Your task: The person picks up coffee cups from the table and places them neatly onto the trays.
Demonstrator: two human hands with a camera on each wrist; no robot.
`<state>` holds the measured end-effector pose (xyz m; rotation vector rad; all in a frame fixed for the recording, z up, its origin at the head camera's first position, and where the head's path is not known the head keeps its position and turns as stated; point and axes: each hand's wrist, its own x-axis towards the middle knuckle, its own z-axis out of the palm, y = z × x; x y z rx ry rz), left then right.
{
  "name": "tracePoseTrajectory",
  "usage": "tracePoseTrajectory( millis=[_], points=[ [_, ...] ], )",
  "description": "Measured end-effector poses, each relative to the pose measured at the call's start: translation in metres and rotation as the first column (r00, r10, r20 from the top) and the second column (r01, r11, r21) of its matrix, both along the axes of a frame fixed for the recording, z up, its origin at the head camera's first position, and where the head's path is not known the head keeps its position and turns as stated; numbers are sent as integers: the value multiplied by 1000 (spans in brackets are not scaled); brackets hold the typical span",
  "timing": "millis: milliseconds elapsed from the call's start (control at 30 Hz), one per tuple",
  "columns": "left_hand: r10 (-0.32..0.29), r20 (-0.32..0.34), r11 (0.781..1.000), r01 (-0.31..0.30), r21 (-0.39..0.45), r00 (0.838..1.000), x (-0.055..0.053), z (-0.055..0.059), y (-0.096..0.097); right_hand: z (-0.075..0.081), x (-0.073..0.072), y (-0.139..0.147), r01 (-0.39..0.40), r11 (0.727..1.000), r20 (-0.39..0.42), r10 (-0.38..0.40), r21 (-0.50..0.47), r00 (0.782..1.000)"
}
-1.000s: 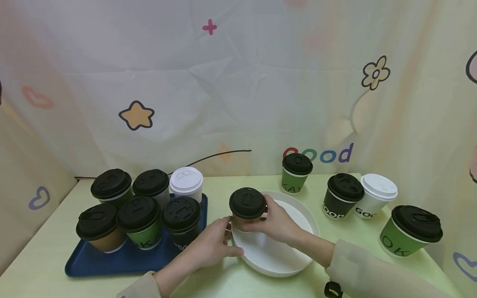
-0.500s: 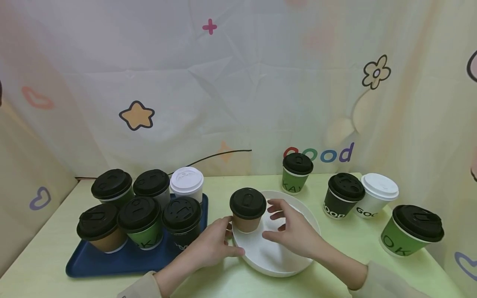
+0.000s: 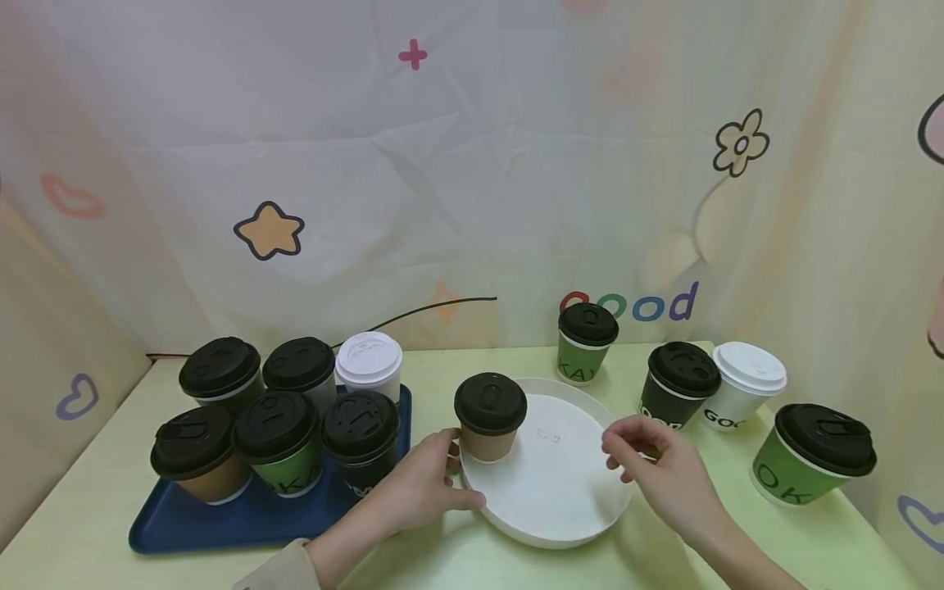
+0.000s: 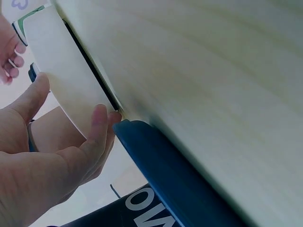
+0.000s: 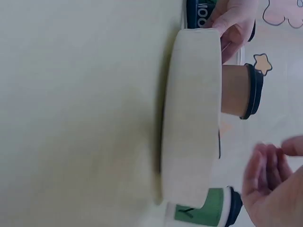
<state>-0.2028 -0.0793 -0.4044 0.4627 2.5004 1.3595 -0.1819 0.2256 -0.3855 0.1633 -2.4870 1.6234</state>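
A round white tray [image 3: 558,459] with a low wall sits mid-table. On its left side stands an upright paper coffee cup [image 3: 489,443], brown with a black lid. My left hand [image 3: 420,483] holds the tray's left edge, with thumb and fingers spread along the outer wall; in the left wrist view the fingertips [image 4: 99,116] touch that wall low down. My right hand [image 3: 667,475] is in the air over the tray's right rim, fingers loosely curled, nothing in it. The right wrist view shows it apart from both tray and cup.
A blue tray [image 3: 214,528] on the left bears several lidded cups, including a black cup [image 3: 361,471] near my left hand. Behind and right of the white tray stand a small green cup [image 3: 581,360], a black cup [image 3: 667,401], a white cup [image 3: 737,401] and a large green cup [image 3: 796,471].
My right hand has let go of the brown cup and moved right, away from it. The cup stays standing on the white tray. My left hand has not moved.
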Motion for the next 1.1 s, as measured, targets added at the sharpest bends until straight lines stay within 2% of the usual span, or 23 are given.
tracePoseTrajectory(
  millis=[100,200,267,333,433,500,567,700,867,1000,1100],
  points=[
    [2,5,1000,-2,-4,1000,-1,0,0,-5,6,11,144,989,-63,-146,-41,987],
    [2,13,1000,-2,-10,1000,-1,0,0,-11,13,21,249,967,-112,-253,-51,961],
    [-1,12,1000,1,-12,1000,-1,1,0,-13,15,26,313,943,-104,-325,-113,940],
    [0,10,1000,1,-14,1000,-1,1,1,-14,16,31,390,896,-80,-414,-213,907],
    [3,14,1000,-3,-17,1000,-1,1,1,-16,16,36,486,782,-34,-540,-390,841],
    [6,16,1000,-6,-20,1000,-1,1,0,-17,17,39,531,714,-18,-604,-456,797],
    [7,15,1000,-7,-24,1000,0,1,0,-18,19,42,558,666,-9,-646,-495,763],
    [-3,4,1000,3,-20,1000,0,1,1,-18,27,50,632,611,46,-701,-477,712],
    [-10,-16,1000,10,-26,1000,0,2,0,-18,33,64,725,557,167,-734,-405,658],
    [-11,-23,1000,10,-29,1000,0,1,-1,-18,33,73,767,515,219,-756,-382,617],
    [-12,-22,1000,11,-28,1000,0,1,0,-17,34,79,788,498,242,-766,-362,595]
  ],
)
